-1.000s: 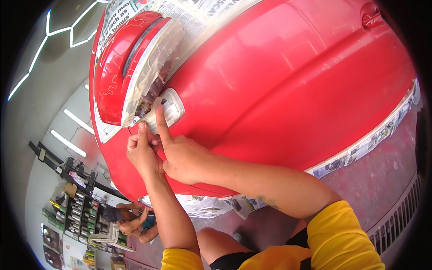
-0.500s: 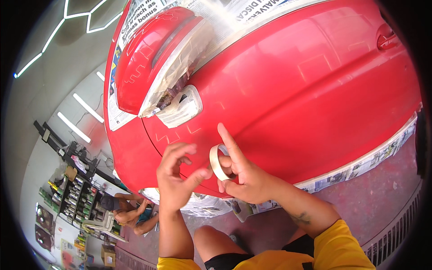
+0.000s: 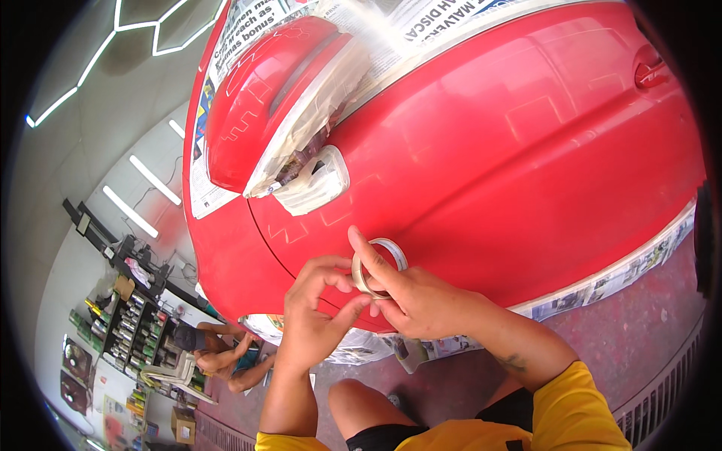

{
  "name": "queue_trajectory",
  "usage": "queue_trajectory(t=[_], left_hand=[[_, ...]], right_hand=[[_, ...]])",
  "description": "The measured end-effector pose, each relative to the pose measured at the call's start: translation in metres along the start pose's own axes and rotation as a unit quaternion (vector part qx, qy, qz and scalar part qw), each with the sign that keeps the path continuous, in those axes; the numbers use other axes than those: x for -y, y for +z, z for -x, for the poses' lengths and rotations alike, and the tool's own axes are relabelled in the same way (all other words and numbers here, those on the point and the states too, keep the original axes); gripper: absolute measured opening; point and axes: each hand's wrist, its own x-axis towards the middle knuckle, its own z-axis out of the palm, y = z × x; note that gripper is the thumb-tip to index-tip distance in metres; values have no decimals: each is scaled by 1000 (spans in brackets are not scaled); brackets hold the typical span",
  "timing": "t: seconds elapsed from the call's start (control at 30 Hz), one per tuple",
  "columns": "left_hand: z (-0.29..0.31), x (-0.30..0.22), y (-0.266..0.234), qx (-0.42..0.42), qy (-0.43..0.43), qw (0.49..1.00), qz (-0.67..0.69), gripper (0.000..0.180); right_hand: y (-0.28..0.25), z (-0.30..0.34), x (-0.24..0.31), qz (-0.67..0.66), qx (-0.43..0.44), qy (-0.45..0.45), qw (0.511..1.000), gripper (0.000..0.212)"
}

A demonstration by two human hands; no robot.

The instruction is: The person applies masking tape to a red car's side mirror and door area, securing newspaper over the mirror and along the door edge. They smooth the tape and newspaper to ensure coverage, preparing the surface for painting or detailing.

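A roll of cream masking tape (image 3: 359, 276) is in front of me, gripped by my right hand (image 3: 410, 302). The right fingers pass through its ring, and the index finger points up across it. My left hand (image 3: 312, 319) is at the left side of the roll, fingers curved and thumb apart from them. Its fingertips are close to the tape; whether they touch it I cannot tell. Just beyond both hands lies the red car door (image 3: 481, 165). The red side mirror (image 3: 263, 105) is at the upper left, with masked edges and a paper-covered patch (image 3: 323, 184) below it.
Newspaper masking (image 3: 587, 295) runs along the door's lower edge, and more newspaper (image 3: 421, 26) covers the window. To the left, a person (image 3: 226, 353) sits low near a shelf of cans (image 3: 135, 331). A floor grate (image 3: 654, 398) is at the lower right.
My left hand has moved right, closer to the roll. The tape roll has turned in my right hand, and that index finger now lies across it. The view has shifted slightly.
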Motion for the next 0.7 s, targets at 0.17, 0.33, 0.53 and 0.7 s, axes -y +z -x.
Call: queue_trajectory(t=[0.17,0.33,0.53,0.7], left_hand=[[-3,-4,2,-29,13,997,-69,20],[11,-17,11,-83,69,975,-192,17],[21,-17,3,-43,-13,999,19,13],[15,-29,-7,-53,-40,936,346,19]], right_hand=[[-12,0,8,100,94,40,990,111],[-5,8,18,245,23,-139,959,98],[-24,1,17,237,-161,-181,941,89],[-32,-3,35,258,-239,-243,904,71]])
